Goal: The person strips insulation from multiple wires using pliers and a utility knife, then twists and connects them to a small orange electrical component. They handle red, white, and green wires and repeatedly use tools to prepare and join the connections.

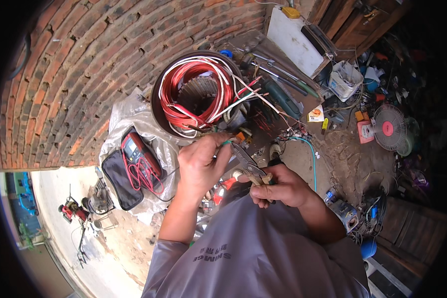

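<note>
My left hand [199, 161] pinches a thin green wire [226, 142] between thumb and fingers, in front of the wire coil. In my right hand [285, 185] is a pair of pliers [244, 158], gripped by worn tan handles. Its metal jaws point up and left and lie close to the green wire; whether they touch it I cannot tell. Just beyond my hands, a coil of red and white wire [173, 102] rests on a dark round motor housing [156, 107], with several loose ends trailing right.
A red multimeter [136, 149] with red leads lies by a black pouch [113, 174] on plastic sheeting at the left. Long tools [278, 74] and a small box [315, 114] lie right of the coil. Farther right stands a fan [390, 127]. A brick wall [109, 64] rises behind.
</note>
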The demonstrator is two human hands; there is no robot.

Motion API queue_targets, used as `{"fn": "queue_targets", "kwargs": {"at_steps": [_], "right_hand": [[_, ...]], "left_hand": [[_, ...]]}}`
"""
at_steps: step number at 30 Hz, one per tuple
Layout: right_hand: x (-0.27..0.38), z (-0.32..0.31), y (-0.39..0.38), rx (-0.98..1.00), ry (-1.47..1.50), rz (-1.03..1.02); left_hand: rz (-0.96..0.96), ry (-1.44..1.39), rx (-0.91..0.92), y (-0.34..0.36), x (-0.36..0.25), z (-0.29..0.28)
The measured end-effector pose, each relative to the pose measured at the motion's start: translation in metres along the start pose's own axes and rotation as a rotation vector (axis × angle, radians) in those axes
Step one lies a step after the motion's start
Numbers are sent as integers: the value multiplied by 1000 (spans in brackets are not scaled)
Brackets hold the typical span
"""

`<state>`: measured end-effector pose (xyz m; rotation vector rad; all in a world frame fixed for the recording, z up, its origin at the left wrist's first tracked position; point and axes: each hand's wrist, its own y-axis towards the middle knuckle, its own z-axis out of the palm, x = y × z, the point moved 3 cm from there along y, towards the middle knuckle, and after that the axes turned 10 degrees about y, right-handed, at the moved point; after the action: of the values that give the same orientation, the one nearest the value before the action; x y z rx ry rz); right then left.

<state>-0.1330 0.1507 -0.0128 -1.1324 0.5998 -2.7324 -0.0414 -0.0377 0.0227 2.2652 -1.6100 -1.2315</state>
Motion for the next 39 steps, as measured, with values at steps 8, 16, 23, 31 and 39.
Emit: {"fn": "queue_targets", "kwargs": {"at_steps": [8, 16, 23, 31, 39], "right_hand": [[-3, -1, 0, -7, 32, -9], [7, -1, -7, -193, -293, -193], [7, -10, -8, -429, -638, -423], [3, -20, -14, -564, -697, -464], [0, -92, -63, -636, -845, -176]], "left_hand": [[134, 71, 35, 2, -6, -1], [35, -183, 300, 9, -9, -9], [60, -22, 250, 16, -8, 5], [98, -123, 101, 1, -5, 15], [228, -70, -41, -13, -9, 6]]}}
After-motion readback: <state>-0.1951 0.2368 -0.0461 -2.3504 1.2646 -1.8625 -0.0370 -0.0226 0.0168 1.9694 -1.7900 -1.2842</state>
